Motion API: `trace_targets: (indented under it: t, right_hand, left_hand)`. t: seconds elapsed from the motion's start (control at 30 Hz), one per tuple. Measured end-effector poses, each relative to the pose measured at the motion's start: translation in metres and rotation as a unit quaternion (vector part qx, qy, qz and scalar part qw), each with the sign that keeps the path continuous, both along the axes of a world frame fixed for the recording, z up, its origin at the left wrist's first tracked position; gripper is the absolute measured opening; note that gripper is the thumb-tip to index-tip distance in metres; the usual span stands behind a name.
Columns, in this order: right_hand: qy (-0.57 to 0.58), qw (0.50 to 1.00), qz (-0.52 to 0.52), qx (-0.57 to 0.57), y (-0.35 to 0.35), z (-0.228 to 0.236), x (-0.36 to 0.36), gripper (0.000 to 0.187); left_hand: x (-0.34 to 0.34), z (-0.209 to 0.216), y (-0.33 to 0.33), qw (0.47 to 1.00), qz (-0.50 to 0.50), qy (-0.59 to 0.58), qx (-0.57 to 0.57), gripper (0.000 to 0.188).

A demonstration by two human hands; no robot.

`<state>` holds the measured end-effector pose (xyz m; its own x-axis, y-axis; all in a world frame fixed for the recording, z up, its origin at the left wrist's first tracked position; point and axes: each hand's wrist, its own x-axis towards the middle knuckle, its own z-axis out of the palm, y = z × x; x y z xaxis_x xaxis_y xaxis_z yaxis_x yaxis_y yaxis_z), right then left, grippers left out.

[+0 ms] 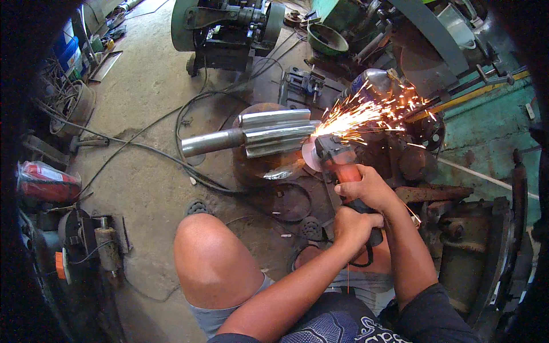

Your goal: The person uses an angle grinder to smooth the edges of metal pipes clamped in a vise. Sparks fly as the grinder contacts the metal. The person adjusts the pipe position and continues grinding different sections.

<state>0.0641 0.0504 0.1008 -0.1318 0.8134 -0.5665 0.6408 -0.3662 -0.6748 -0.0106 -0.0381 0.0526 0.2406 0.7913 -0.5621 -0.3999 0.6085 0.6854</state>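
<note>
Orange angle grinder in both hands, sparking on ribbed steel shaft.

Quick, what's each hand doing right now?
Left hand: closed around the rear grip of the angle grinder.
Right hand: closed on the grinder's body, farther forward, toward the disc.

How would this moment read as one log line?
Both hands on angle grinder | left hand rear, right hand forward | disc on steel shaft | sparks flying
</note>
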Motion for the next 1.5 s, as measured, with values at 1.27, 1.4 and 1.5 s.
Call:
trace_targets:
  t: [1.27,1.4,1.5]
  right_hand:
    - [-0.014,0.999,0.035,-0.005,-0.003,0.004,-0.016,0.046]
    - [-0.014,0.999,0.047,0.007,-0.005,0.01,-0.02,0.047]
    - [-0.018,0.998,0.06,-0.011,-0.003,0.013,-0.021,0.046]
  left_hand:
    - [-0.002,-0.001,-0.008,0.999,0.025,0.015,-0.016,0.032]
    - [-0.002,-0.001,-0.008,0.999,0.03,0.005,-0.016,0.029]
    - [-0.003,0.002,-0.008,1.0,0.023,0.004,-0.017,0.025]
